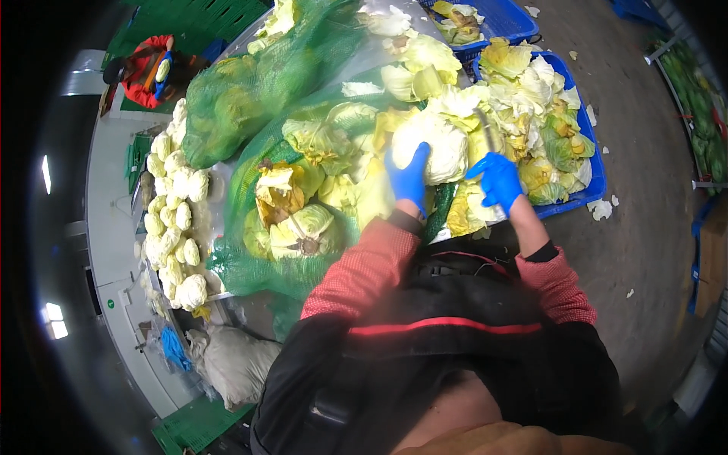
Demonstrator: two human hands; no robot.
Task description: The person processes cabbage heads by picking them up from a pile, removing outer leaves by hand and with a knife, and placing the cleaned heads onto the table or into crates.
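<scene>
A pale, peeled cabbage head rests on loose leaves near the table's front right. My left hand, in a blue glove, grips its near left side with the thumb spread over the front. Just right of the cabbage, my gloved right hand is closed around the handle of a knife, whose blade points away from me over yellowed leaves. The handle is mostly hidden in the fist. Left of my left hand, an open green mesh sack holds untrimmed cabbages, one of them with its cut stem facing up.
At the right stands a blue crate heaped with stripped leaves, and another blue crate is behind it. A fuller green mesh sack lies farther back. Several trimmed cabbages line the table's left end. A co-worker in red holds a cabbage beyond.
</scene>
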